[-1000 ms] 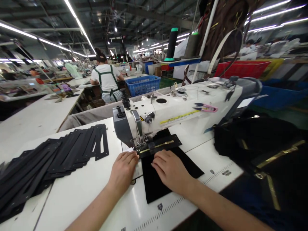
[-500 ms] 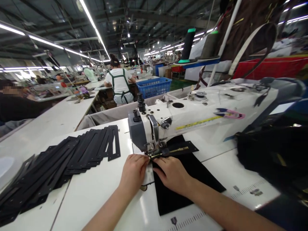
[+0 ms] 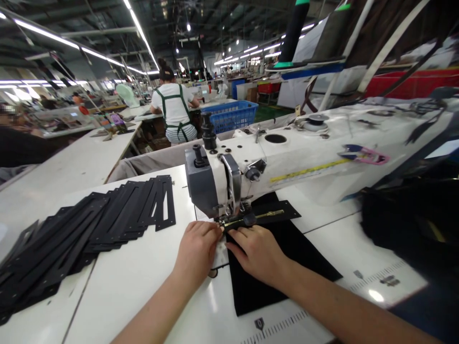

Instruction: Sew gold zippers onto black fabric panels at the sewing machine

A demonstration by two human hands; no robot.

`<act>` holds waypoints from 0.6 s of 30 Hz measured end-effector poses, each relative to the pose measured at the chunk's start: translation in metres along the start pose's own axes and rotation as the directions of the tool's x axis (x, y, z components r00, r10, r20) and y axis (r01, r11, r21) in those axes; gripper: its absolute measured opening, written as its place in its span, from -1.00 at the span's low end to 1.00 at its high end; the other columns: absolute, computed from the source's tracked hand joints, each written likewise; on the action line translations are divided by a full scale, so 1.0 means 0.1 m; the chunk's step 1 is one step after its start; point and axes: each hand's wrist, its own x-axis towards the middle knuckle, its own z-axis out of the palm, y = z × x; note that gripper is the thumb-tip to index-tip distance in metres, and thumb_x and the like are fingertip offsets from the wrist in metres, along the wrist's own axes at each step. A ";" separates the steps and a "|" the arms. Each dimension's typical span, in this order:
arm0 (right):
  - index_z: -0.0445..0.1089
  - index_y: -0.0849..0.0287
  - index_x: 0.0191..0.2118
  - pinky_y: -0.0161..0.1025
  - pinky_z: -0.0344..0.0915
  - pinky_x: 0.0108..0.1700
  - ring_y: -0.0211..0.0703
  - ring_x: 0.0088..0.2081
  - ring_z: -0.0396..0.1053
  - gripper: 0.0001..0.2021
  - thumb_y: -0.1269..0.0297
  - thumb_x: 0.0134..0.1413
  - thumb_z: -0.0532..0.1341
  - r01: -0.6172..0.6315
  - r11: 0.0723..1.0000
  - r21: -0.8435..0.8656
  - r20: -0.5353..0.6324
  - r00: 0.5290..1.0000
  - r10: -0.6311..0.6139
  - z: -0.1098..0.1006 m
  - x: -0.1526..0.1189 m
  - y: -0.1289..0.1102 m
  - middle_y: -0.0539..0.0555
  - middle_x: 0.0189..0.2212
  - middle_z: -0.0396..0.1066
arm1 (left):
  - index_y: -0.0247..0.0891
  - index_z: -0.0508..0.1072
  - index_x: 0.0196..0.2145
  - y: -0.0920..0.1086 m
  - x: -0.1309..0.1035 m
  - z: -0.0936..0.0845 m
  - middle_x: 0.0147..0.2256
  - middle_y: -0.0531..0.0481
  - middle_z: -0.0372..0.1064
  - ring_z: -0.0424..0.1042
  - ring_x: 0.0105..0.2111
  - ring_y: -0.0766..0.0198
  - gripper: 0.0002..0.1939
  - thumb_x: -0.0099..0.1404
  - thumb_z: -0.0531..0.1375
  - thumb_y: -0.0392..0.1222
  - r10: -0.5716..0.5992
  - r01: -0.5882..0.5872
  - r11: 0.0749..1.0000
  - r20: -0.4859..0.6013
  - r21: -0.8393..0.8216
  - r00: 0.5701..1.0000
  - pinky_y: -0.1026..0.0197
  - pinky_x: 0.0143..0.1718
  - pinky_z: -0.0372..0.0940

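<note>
Under the presser foot of a white sewing machine (image 3: 204, 184) lies a black zippered strip (image 3: 290, 210), a gold-toothed zipper (image 3: 268, 214) running along its slot. Below it spreads a black fabric panel (image 3: 308, 263). My left hand (image 3: 197, 248) is closed, its fingertips pinching the left end of the strip just in front of the needle area. Close beside it on the right, my right hand (image 3: 260, 251) has bent fingers pressed on the strip's near edge, the thumb lower over the panel. The needle tip and the fingertips' exact grip are hidden.
Overlapping black slotted strips (image 3: 118, 210) lie fanned on the white table (image 3: 118, 296) at left. Pink-handled snips (image 3: 366, 155) rest on the machine arm. A dark bundle (image 3: 405, 220) sits at right. Beyond are a blue basket (image 3: 233, 117) and a co-worker (image 3: 175, 107).
The view has shifted slightly, and the machine appears nearer. Both hands keep their hold by the presser foot; more of the zipper now shows near the fingertips.
</note>
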 end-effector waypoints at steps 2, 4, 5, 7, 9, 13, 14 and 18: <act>0.41 0.22 -0.23 -0.21 0.22 -0.34 -0.12 -0.40 0.37 -0.83 0.34 0.13 0.09 0.048 0.999 -0.012 0.022 0.999 -0.048 -0.04 -0.01 -0.01 0.09 -0.40 0.45 | -0.30 0.41 -0.24 0.02 0.00 0.00 -0.25 -0.13 0.40 0.35 -0.25 0.12 -0.84 0.24 0.07 -0.37 0.071 -0.075 0.993 0.047 0.095 0.996 0.03 -0.22 0.26; 0.42 0.20 -0.36 -0.22 0.22 -0.37 -0.14 -0.44 0.35 -0.82 0.35 0.15 0.07 0.075 0.997 -0.031 0.003 0.997 -0.074 -0.09 0.00 -0.02 0.07 -0.47 0.43 | -0.31 0.41 -0.23 0.05 0.00 0.00 -0.25 -0.15 0.38 0.34 -0.23 0.10 -0.83 0.24 0.06 -0.38 0.096 -0.107 0.980 0.075 0.167 0.993 0.02 -0.21 0.27; 0.42 0.19 -0.40 -0.21 0.23 -0.35 -0.12 -0.42 0.35 -0.80 0.34 0.16 0.07 0.073 0.996 -0.049 -0.037 0.996 -0.075 -0.10 0.01 -0.01 0.09 -0.47 0.42 | -0.31 0.40 -0.24 0.07 0.00 0.00 -0.25 -0.16 0.37 0.34 -0.23 0.10 -0.82 0.24 0.05 -0.39 0.096 -0.109 0.976 0.078 0.187 0.992 0.02 -0.21 0.28; 0.42 0.22 -0.35 -0.12 0.25 -0.21 -0.03 -0.27 0.35 -0.82 0.35 0.14 0.08 0.059 0.995 -0.083 -0.129 0.989 -0.070 -0.11 0.03 0.01 0.16 -0.36 0.42 | -0.32 0.40 -0.24 0.09 -0.01 0.00 -0.26 -0.16 0.36 0.34 -0.24 0.11 -0.79 0.24 0.01 -0.43 0.092 -0.104 0.973 0.068 0.208 0.993 0.03 -0.21 0.29; 0.38 0.27 -0.19 -0.03 0.20 -0.02 0.03 -0.09 0.29 -0.82 0.39 0.11 0.09 0.076 0.995 -0.062 -0.153 0.985 -0.084 -0.08 0.06 0.06 0.23 -0.20 0.39 | -0.34 0.39 -0.20 0.12 -0.02 0.02 -0.23 -0.19 0.36 0.34 -0.22 0.09 -0.75 0.23 -0.01 -0.45 0.094 -0.101 0.965 0.041 0.241 0.995 0.00 -0.18 0.29; 0.33 0.33 -0.08 -0.07 0.10 0.12 -0.01 0.03 0.22 -0.74 0.43 0.12 0.06 0.150 0.988 0.028 -0.063 0.987 -0.148 0.00 0.09 0.15 0.23 -0.08 0.35 | -0.39 0.37 -0.17 0.14 -0.07 0.08 -0.15 -0.28 0.35 0.34 -0.13 0.02 -0.71 0.25 -0.07 -0.47 0.093 -0.086 0.938 -0.006 0.335 0.996 -0.08 -0.10 0.25; 0.33 0.34 -0.08 -0.09 0.09 0.13 -0.01 0.03 0.21 -0.74 0.42 0.12 0.05 0.163 0.986 0.033 -0.049 0.986 -0.161 0.00 0.10 0.16 0.22 -0.08 0.35 | -0.40 0.38 -0.17 0.14 -0.07 0.10 -0.15 -0.29 0.36 0.36 -0.14 0.03 -0.71 0.26 -0.08 -0.46 0.104 -0.096 0.936 -0.005 0.337 0.995 -0.06 -0.11 0.27; 0.33 0.39 -0.09 -0.14 0.12 0.11 -0.02 0.00 0.24 -0.74 0.42 0.11 0.07 0.180 0.983 0.038 -0.025 0.984 -0.179 -0.04 0.13 0.16 0.23 -0.09 0.36 | -0.41 0.39 -0.20 0.10 -0.06 0.12 -0.21 -0.27 0.41 0.41 -0.20 0.05 -0.74 0.28 -0.07 -0.43 0.181 -0.168 0.934 -0.011 0.316 0.983 0.00 -0.18 0.31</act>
